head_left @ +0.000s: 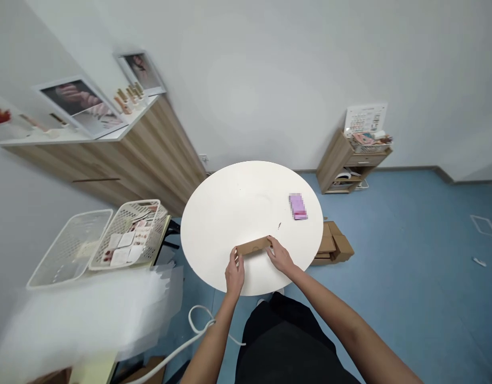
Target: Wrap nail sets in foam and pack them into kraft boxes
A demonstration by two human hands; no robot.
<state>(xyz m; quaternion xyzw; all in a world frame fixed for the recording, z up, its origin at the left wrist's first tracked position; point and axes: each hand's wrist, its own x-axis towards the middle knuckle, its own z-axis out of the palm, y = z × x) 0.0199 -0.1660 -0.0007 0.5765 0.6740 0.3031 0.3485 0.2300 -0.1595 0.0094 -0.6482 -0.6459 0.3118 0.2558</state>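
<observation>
In the head view, the person's left hand (234, 276) and right hand (281, 257) are both at a flat brown cardboard box (252, 246), which is near the edge of a round white table (246, 197) closest to the person. The long axis of the box lies almost across the view, from left to right, and its right end points a little upward in the picture. Neither hand is clearly nearer, because each one is at one short end. The left fingers (238, 260) are closed around the left end, and the right fingers (271, 246) are bent over the right end, so both hands grip the box. It is not possible to tell if the box touches the table or is raised a little.

A small pink package (298, 207), blurred, lies farther on the table. To the left, a white plastic basket with printed cards (128, 234) stands beside a second white basket (70, 248). To the right of the table, stacked cardboard boxes (332, 244) sit on the blue floor (409, 224).
</observation>
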